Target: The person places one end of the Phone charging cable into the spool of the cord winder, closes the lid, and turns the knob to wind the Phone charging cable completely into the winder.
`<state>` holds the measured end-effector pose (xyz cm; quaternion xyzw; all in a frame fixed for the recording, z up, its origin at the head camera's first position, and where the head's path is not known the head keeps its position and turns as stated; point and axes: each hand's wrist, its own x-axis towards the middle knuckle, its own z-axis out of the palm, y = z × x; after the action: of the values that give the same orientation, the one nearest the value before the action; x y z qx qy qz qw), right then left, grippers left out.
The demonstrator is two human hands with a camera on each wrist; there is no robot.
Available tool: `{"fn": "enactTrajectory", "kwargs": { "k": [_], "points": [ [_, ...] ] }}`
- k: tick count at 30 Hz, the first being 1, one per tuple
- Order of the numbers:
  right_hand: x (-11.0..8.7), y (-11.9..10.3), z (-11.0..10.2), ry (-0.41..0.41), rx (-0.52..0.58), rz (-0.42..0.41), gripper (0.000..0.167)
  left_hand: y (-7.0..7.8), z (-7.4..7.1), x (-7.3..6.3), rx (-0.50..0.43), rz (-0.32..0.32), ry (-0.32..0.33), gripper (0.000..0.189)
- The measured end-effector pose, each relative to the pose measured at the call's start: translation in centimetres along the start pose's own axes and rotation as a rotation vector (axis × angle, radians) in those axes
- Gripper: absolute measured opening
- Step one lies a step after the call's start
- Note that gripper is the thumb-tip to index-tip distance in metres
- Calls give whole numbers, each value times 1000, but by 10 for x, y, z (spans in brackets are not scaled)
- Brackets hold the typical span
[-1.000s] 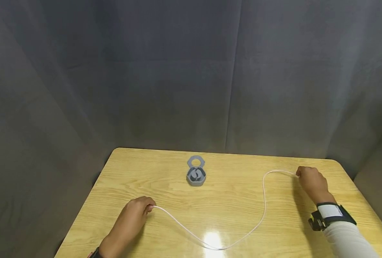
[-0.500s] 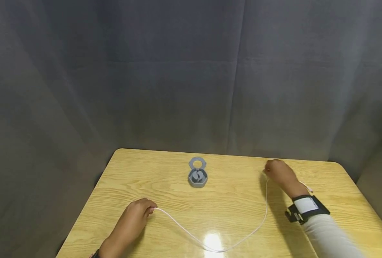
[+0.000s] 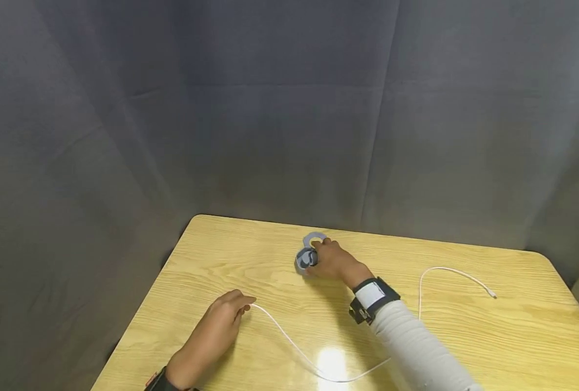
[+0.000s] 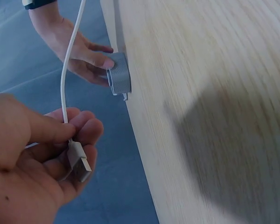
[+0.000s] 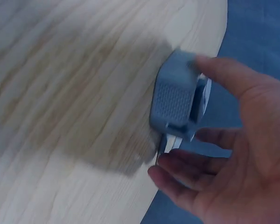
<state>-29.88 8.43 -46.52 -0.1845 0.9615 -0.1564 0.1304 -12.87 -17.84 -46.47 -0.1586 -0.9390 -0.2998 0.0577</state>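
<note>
My left hand [image 3: 216,323] pinches a white USB cable [image 3: 289,341] between thumb and fingers, close to one end. In the left wrist view, its USB plug [image 4: 79,161] sticks out below the fingertips. A small grey hexagonal case [image 3: 303,266] with a two-part round core stands at the back of the table, its ring-shaped lid [image 3: 309,239] flipped back. My right hand [image 3: 335,262] is at the case's right side. In the right wrist view, the thumb touches a corner of the case [image 5: 175,100], while the loosely bent fingers lie near the lid side.
The cable's other end [image 3: 491,294] lies loose on the wooden table [image 3: 523,336] at right; part of the cable passes behind the right sleeve [image 3: 411,342]. A grey curtain [image 3: 269,136] hangs behind the table's back edge.
My right hand has let go of the cable's right end and moved left to the grey case. The left hand still holds its end. The view has shifted slightly.
</note>
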Motion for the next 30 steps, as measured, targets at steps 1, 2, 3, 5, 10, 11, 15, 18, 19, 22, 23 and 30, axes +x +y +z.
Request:
{"fn": "enactTrajectory", "kwargs": {
  "k": [1,2,3,5,10,11,15,18,19,22,23,30],
  "points": [
    [-1,-1,1,3,1,-9,84,0,0,1,3,8,1,28],
    [-2,-2,1,5,4,-22,82,1,1,1,8,15,4,28],
    [-3,-2,2,8,6,-38,80,1,1,1,15,20,7,28],
    [-8,-1,3,7,7,-58,77,2,2,2,18,32,9,28],
    [-26,6,10,-12,26,-94,71,3,5,5,-3,57,-30,34],
    [-30,7,11,-16,41,-102,68,3,5,6,-8,64,-38,36],
    [-47,8,16,-31,98,-133,62,4,8,10,-19,87,-51,39],
    [-59,6,21,-36,115,-157,60,4,9,13,-18,101,-55,38],
    [-63,5,23,-40,117,-162,61,4,10,14,-19,106,-59,37],
    [-74,1,28,-40,99,-183,63,5,13,16,-34,118,-74,35],
    [-77,0,29,-41,93,-186,65,5,14,16,-40,124,-78,34],
    [-101,-7,41,-30,48,-231,68,10,23,21,-65,160,-98,33]
  ]
}}
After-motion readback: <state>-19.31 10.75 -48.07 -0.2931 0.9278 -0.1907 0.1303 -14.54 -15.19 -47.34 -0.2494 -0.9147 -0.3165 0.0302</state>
